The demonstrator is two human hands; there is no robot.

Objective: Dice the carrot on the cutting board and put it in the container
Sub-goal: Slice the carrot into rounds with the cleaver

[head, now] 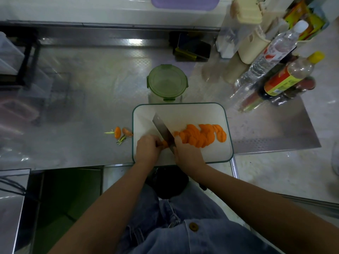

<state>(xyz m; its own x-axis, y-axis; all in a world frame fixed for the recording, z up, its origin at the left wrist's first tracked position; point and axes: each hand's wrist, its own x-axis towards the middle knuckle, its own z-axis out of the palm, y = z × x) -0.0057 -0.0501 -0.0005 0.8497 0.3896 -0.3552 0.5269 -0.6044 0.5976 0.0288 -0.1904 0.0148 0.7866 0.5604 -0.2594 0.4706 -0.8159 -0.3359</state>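
View from above of a steel worktop (73,107). At the left, just off the board's left edge, lie carrot trimmings (118,133) (two orange end pieces and a few green stem bits). Next comes a white cutting board (183,114) with a green rim, set at the worktop's near edge.

On the board's near left part, the left hand (147,149) has its fingers curled, and its grip pins the uncut carrot stub (164,143) to the board. A broad-bladed knife (161,129) runs diagonally from mid-board back toward the person, passing between the two hands, just beside the stub.

The right hand (189,154) has its grip closed round the knife's handle, which the hand hides. Right of it, carrot slices (200,136) lie in an overlapping heap across the board's right half.

Just behind the board's far edge stands the container (167,82), round and clear, with its green clip lid on. Far right, several bottles (286,79) stand together.
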